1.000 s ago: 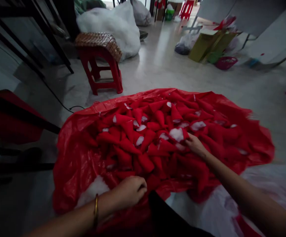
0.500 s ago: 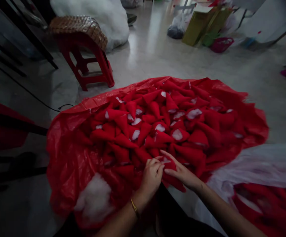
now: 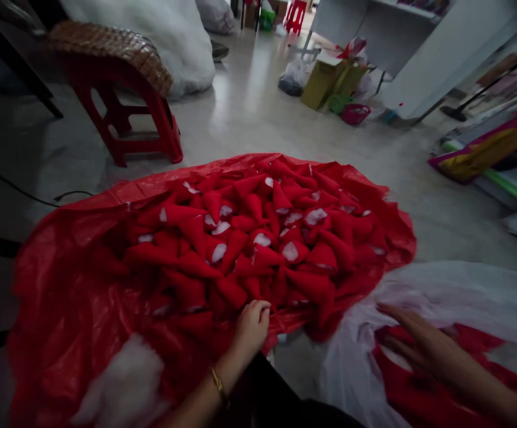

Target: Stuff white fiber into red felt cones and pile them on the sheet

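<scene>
My left hand (image 3: 253,324), a gold bracelet on its wrist, is closed with curled fingers at the near edge of the heap. What it may hold is hidden. Beside it lie many red cloth cones (image 3: 231,292) with white stuffing showing at their ends, heaped on a red plastic sheet (image 3: 62,285). To the right, my right hand (image 3: 423,342) reaches over a translucent white bag (image 3: 351,356), fingers stretched out and holding nothing visible. Red cloth pieces (image 3: 401,386) lie in that bag beneath it. A clump of loose white stuffing (image 3: 124,380) rests on the sheet at lower left.
A red plastic stool (image 3: 119,113) with a woven top stands beyond the sheet at left, near a big bag of white stuffing (image 3: 173,47). Farther back are a yellowish box (image 3: 320,83) and a pink basket (image 3: 355,113). A cable (image 3: 12,184) runs along the floor at left.
My right hand has left the red cone that both hands were at and moved right, over the white bag. My left hand stays near the heap's edge. The view has turned right.
</scene>
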The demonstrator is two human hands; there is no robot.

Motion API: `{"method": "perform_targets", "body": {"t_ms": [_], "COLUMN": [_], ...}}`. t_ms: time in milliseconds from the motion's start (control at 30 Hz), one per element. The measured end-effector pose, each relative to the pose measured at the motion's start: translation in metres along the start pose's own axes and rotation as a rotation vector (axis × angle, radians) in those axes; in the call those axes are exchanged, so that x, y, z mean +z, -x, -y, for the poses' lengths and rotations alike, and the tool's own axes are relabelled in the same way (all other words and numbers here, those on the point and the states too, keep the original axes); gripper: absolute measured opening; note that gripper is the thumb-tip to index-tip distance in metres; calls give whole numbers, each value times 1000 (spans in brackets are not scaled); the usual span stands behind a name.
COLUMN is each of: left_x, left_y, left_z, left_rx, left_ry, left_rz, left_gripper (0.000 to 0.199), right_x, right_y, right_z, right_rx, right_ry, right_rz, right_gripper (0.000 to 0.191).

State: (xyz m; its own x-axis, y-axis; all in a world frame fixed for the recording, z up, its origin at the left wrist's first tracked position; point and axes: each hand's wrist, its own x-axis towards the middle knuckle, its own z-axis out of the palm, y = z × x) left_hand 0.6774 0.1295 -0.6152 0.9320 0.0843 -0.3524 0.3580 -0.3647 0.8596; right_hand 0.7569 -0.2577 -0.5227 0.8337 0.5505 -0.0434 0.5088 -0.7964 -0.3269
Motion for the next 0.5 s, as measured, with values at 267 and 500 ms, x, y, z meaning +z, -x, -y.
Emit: {"method": "perform_targets", "body": {"t_ms": [267, 500], "left_x": [0, -15], "left_y": [6, -4], "left_z": [12, 32], "left_rx": [12, -27], "left_ry": [-68, -68], "left_rz": [101, 34], "left_gripper": [29, 28], "right_x": [101, 36], "right_y": [-249, -173], "right_z": [67, 5], "right_rx": [-120, 117], "right_ry": [197, -334], "right_rz": [280, -321], "right_gripper": [56, 40]}}
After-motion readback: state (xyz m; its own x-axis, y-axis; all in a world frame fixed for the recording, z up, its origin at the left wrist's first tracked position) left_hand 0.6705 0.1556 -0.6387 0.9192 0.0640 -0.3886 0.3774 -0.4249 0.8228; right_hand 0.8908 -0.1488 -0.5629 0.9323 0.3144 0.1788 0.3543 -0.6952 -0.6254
